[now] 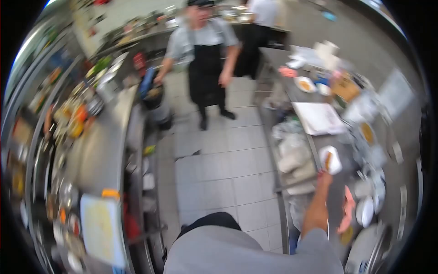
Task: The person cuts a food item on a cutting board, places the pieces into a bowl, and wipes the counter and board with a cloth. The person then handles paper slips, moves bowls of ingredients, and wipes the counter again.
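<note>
My right hand reaches to the steel counter on the right, at the near edge of a small white dish with a long orange-brown piece of food on it. The image is blurred there, and the fingers cannot be made out, so whether they grip the dish or only touch it does not show. Beyond the dish lies a white board. Pink cloth or paper is on the counter to the right of my forearm. My left hand is out of the frame.
A person in a black apron stands in the tiled aisle, near a bin. Another person is behind. The left counter carries food containers and a stained cutting board. Plastic bags sit beneath the right counter.
</note>
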A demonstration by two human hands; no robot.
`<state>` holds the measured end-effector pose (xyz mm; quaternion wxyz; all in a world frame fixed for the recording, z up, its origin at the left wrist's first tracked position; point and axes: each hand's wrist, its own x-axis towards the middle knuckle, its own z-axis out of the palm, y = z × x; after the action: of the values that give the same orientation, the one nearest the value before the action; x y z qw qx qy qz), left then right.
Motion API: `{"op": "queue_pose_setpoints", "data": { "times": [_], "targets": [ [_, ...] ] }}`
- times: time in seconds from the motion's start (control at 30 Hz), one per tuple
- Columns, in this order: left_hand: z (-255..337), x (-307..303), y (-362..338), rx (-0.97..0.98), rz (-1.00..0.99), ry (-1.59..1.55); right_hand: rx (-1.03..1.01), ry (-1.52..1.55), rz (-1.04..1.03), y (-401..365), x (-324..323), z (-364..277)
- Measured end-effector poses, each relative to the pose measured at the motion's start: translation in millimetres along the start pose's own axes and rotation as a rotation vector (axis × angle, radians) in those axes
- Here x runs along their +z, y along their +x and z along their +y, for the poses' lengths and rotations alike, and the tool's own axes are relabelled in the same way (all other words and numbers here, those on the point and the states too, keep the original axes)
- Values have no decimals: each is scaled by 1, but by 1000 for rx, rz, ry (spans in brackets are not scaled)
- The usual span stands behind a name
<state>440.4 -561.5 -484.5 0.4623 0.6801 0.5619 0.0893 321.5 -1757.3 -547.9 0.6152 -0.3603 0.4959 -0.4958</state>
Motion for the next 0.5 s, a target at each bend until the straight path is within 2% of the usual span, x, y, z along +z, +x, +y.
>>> {"op": "queue_pose_setpoints", "data": {
  "times": [0.03, 0.07, 0.1, 0.13, 0.17, 0.2, 0.23, 0.27, 0.33, 0.37, 0.4, 0.43, 0.47, 0.5],
  "targets": [
    [-7, -12, 14, -82, -2, -58, -58, 165, -204, 9, -7, 4],
    [-16, -31, 27, -151, 19, -97, -49, 56, -150, -16, 7, -11],
    [-18, -37, 34, 29, 80, 175, -82, 49, -232, 35, -12, 21],
    [-39, -51, 58, 28, 154, 181, -76, 33, -271, 13, 0, 20],
    [-30, -51, 58, 149, 346, 281, 31, 20, -253, 3, 14, 32],
    [-51, -60, 89, 108, 380, 253, 118, 2, -223, -7, 33, 50],
    [-39, -62, 84, 376, 356, 259, 150, -138, -263, -20, 45, 77],
    [-32, -59, 77, 2, 264, -341, 35, -136, -409, -21, 44, 125],
    [8, -51, 58, 129, 226, -558, 355, -456, -637, -79, 75, 171],
    [32, -45, 55, 225, 177, -648, 510, -627, -599, -104, 92, 217],
    [60, -36, 53, 330, 161, -596, 648, -730, -792, -153, 109, 235],
    [86, -29, 58, 432, 147, -540, 582, -850, -870, -209, 125, 253],
    [99, -22, 83, 577, 287, -161, 616, -1160, -1038, -258, 155, 253],
    [109, -15, 106, 698, 409, 233, 647, -1325, -1174, -300, 182, 265]
  ]
}}
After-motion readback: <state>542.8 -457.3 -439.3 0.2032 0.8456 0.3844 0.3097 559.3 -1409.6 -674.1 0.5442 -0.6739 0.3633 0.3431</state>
